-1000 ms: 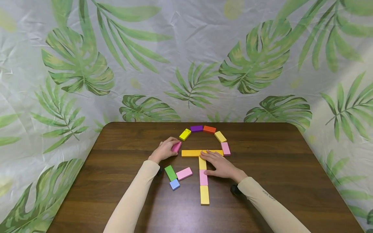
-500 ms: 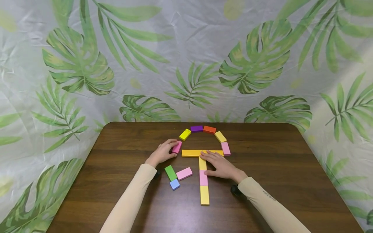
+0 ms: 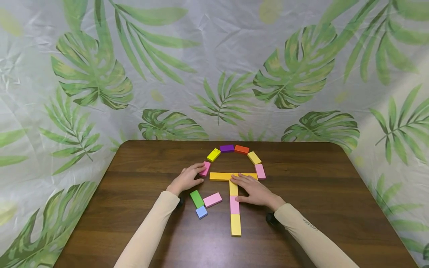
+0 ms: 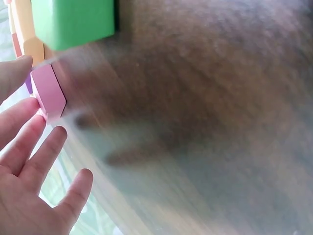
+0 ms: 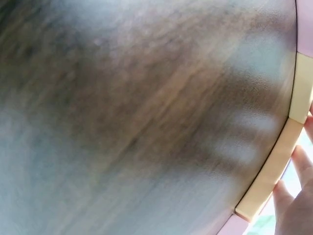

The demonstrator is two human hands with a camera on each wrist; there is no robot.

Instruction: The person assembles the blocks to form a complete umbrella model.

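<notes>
My left hand [image 3: 185,179] lies at the left of the block arch, fingers fairly straight. Its fingertips touch a dark pink block [image 3: 205,169], which sits just below a bright yellow block [image 3: 213,155]. In the left wrist view, two fingertips meet that pink block [image 4: 49,92] while the other fingers are spread apart from it. My right hand [image 3: 252,190] rests flat, fingertips on the orange bar [image 3: 219,176] and thumb on a light pink block [image 3: 234,205] in the stem beneath. The right wrist view shows fingers [image 5: 304,166] against an orange block [image 5: 271,169].
Purple [image 3: 226,149], red [image 3: 241,149], pale yellow [image 3: 254,158] and pink [image 3: 260,172] blocks continue the arch. Green [image 3: 197,199], blue [image 3: 201,212] and light pink [image 3: 212,200] blocks lie loose left of the stem. The wooden table [image 3: 301,160] ends at a leaf-patterned cloth.
The dark pink block has shifted slightly right and away, up to the yellow block. My left fingers have loosened from round it and now touch it extended. The right hand has stayed put.
</notes>
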